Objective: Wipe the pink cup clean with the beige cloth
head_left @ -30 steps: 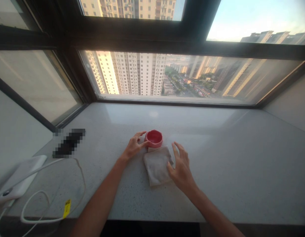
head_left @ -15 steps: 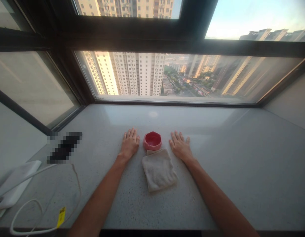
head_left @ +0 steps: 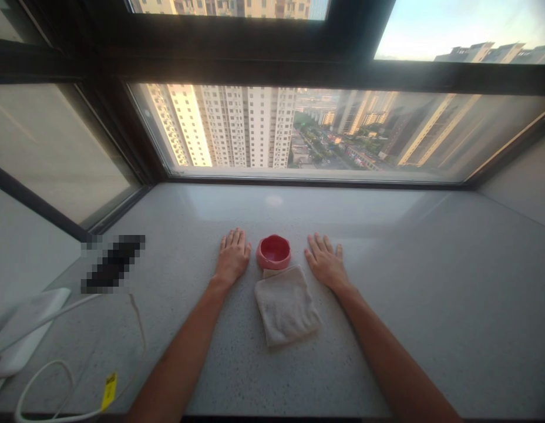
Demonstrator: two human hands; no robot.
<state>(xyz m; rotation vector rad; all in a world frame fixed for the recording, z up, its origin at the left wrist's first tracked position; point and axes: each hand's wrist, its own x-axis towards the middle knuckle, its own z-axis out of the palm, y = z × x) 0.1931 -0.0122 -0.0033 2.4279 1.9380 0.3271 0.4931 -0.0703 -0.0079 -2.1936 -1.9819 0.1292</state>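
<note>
Head view, left hand (head_left: 232, 259), right hand (head_left: 326, 265) flat, fingers (head_left: 231, 238) outstretched, empty, pixelated object (head_left: 113, 264) unreadable

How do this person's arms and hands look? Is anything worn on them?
The left hand and right hand are bare: no gloves, no visible rings or watch. The left forearm and right forearm are uncovered down to the picture's edge; no sleeve shows.
</note>
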